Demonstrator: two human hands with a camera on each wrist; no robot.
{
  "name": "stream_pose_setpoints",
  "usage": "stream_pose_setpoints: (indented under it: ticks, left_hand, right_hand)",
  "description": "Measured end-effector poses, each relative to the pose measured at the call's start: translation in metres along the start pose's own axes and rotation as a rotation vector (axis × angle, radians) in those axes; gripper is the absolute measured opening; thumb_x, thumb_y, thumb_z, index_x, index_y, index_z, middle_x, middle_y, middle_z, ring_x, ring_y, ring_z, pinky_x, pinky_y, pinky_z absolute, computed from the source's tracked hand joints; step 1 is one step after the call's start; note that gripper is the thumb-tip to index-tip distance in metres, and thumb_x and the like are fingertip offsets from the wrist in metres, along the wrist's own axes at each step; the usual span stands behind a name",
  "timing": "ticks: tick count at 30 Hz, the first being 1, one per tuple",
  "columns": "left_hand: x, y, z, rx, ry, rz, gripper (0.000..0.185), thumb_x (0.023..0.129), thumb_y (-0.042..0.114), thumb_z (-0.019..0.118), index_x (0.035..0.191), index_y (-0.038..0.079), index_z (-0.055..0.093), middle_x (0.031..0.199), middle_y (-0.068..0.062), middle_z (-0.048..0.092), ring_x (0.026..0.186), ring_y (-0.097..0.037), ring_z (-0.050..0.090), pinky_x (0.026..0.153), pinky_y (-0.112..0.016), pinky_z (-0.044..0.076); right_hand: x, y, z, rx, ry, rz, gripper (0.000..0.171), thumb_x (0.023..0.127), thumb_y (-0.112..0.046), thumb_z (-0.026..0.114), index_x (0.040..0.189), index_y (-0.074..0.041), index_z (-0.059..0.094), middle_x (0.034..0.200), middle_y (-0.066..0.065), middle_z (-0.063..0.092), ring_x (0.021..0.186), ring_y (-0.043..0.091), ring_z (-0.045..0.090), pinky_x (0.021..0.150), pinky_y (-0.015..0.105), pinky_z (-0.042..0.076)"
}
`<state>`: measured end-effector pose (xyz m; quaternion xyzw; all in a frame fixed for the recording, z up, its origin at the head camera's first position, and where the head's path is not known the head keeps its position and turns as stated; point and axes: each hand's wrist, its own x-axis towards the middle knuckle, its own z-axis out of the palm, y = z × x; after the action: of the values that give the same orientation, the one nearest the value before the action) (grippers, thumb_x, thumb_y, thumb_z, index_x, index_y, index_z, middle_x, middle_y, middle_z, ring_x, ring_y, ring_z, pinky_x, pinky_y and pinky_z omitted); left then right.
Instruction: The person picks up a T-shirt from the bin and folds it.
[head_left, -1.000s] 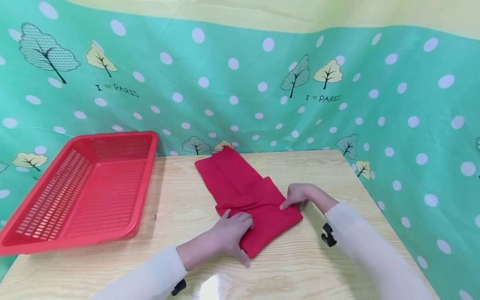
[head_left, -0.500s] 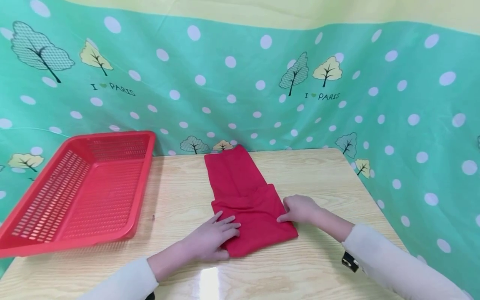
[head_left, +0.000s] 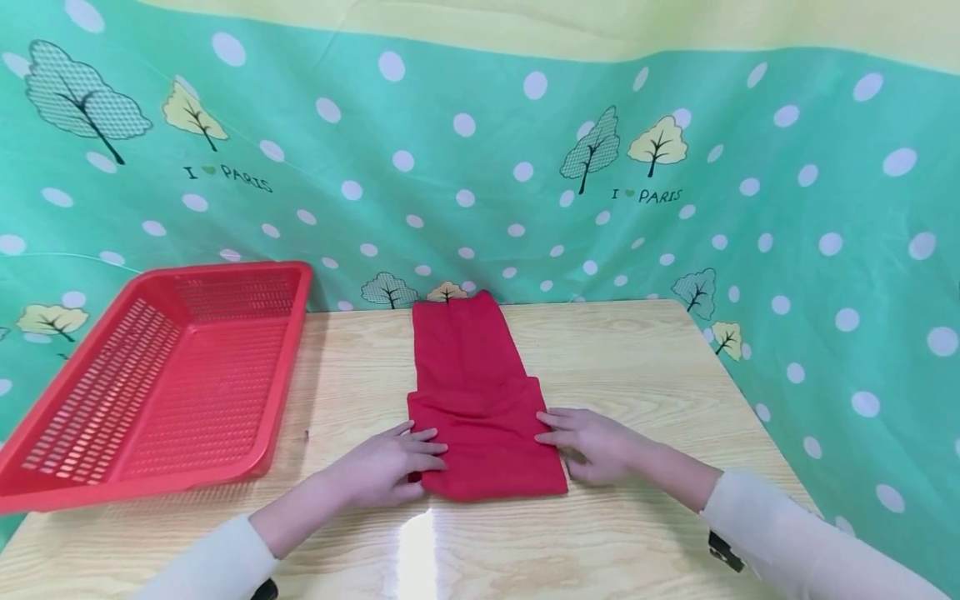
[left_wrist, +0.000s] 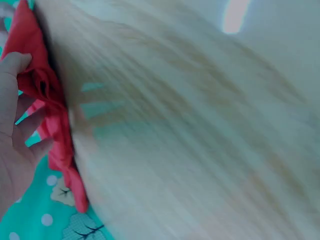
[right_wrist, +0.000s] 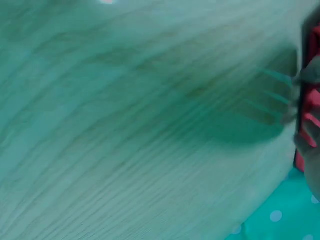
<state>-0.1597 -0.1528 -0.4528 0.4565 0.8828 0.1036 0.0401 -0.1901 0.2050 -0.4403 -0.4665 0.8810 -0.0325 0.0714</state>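
Head view: a red cloth (head_left: pixel 480 408), folded into a long strip with its near end doubled over, lies on the counter (head_left: pixel 645 358) to the right of the red basket (head_left: pixel 161 375). The left hand (head_left: pixel 386 464) rests on the cloth's near left edge with fingers laid out flat; the right hand (head_left: pixel 588 442) does the same at the near right edge. This looks like the squaring-up stage of a fold; the next fold would call for a grip on the near end.

Left wrist view: the left hand (left_wrist: pixel 15 135) has its fingers tucked into the cloth's (left_wrist: pixel 47 110) edge.

Right wrist view: blurred; only a sliver of the cloth (right_wrist: pixel 311 105) shows, and I cannot tell how the fingers lie.
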Motion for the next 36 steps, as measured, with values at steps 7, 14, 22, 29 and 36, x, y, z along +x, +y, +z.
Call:
stream_pose_setpoints:
  ticks: [7, 14, 22, 29, 36]
  left_hand:
    - [-0.006, 0.000, 0.006, 0.024, 0.087, 0.057, 0.045, 0.075, 0.032, 0.074, 0.116, 0.017, 0.064, 0.126, -0.004, 0.062, 0.124, -0.028, 0.052, 0.103, -0.049, 0.040]
    - [-0.002, 0.001, 0.005, -0.060, 0.079, -0.012, 0.030, 0.081, 0.024, 0.069, 0.110, 0.016, 0.067, 0.122, -0.003, 0.064, 0.126, -0.027, 0.051, 0.104, -0.044, 0.040]
    - [-0.005, -0.002, -0.003, -0.362, 0.022, -0.208, 0.032, 0.086, 0.017, 0.062, 0.117, 0.019, 0.064, 0.129, -0.002, 0.059, 0.129, -0.025, 0.048, 0.094, -0.034, 0.047]
    - [-0.009, -0.001, -0.013, -0.612, 0.107, -0.222, 0.021, 0.091, 0.020, 0.060, 0.110, 0.025, 0.066, 0.111, 0.005, 0.068, 0.106, -0.014, 0.062, 0.085, -0.024, 0.050]
    - [-0.012, 0.008, -0.029, -0.843, 0.143, -0.271, 0.013, 0.092, 0.023, 0.059, 0.102, 0.021, 0.068, 0.091, 0.005, 0.068, 0.088, -0.006, 0.058, 0.070, -0.022, 0.050]
  right_hand:
    - [-0.002, -0.011, 0.002, -0.004, -0.045, -0.030, 0.060, 0.084, -0.040, 0.063, 0.137, -0.015, 0.048, 0.147, 0.008, 0.040, 0.136, 0.027, 0.038, 0.108, 0.041, 0.036]
    - [0.003, -0.012, 0.004, -0.062, 0.029, -0.057, 0.047, 0.085, -0.024, 0.067, 0.130, -0.014, 0.056, 0.138, 0.010, 0.051, 0.127, 0.026, 0.050, 0.102, 0.037, 0.043]
    - [0.006, -0.011, 0.000, 0.156, 0.009, 0.089, 0.040, 0.086, -0.019, 0.065, 0.125, -0.012, 0.059, 0.132, 0.006, 0.057, 0.123, 0.022, 0.053, 0.097, 0.037, 0.048]
    - [0.003, -0.014, -0.011, 0.517, 0.007, 0.207, 0.033, 0.085, -0.009, 0.060, 0.117, -0.012, 0.063, 0.088, -0.002, 0.068, 0.061, 0.001, 0.050, 0.064, 0.019, 0.047]
    - [-0.003, -0.018, -0.030, 0.841, -0.003, 0.226, 0.018, 0.088, -0.016, 0.062, 0.103, -0.009, 0.067, 0.098, -0.002, 0.069, 0.093, 0.009, 0.065, 0.082, 0.028, 0.052]
